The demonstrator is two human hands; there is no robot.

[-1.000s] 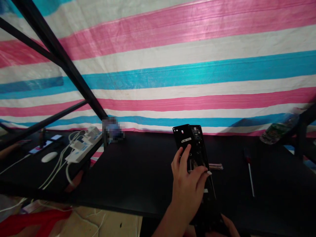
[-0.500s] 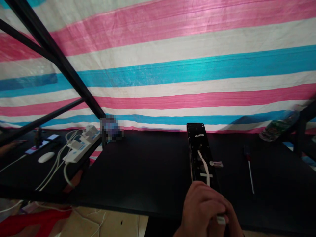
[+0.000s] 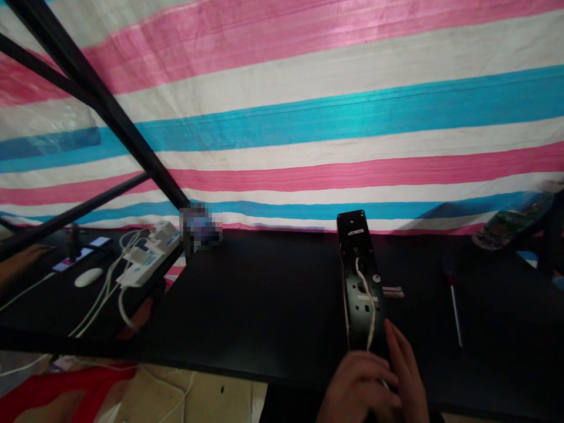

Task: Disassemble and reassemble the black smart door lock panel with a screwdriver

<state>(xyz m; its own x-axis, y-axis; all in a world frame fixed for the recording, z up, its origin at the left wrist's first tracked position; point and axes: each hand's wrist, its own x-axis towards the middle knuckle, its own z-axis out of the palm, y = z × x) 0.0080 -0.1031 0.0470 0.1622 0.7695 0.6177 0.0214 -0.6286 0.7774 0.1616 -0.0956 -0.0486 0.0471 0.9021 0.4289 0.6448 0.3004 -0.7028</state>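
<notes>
Fingers (image 3: pixel 359 361) of the left hand (image 3: pixel 356 390) curl at the near end of the black panel (image 3: pixel 358 324), hiding the lower end of the white cable (image 3: pixel 373 317); we can't tell what they grip. Right hand (image 3: pixel 409 379): fingers straight, at the panel's right edge, hold unclear to us. We see the panel over the surface (image 3: pixel 264 311), between power strip (image 3: pixel 140 269) at left and screwdriver (image 3: pixel 455 311) at right, small pinkish strip (image 3: pixel 393 292) just beside it.

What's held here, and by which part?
Apparently the black panel, by its near end: right hand along its right edge, left hand across that end; grip hidden.
</notes>
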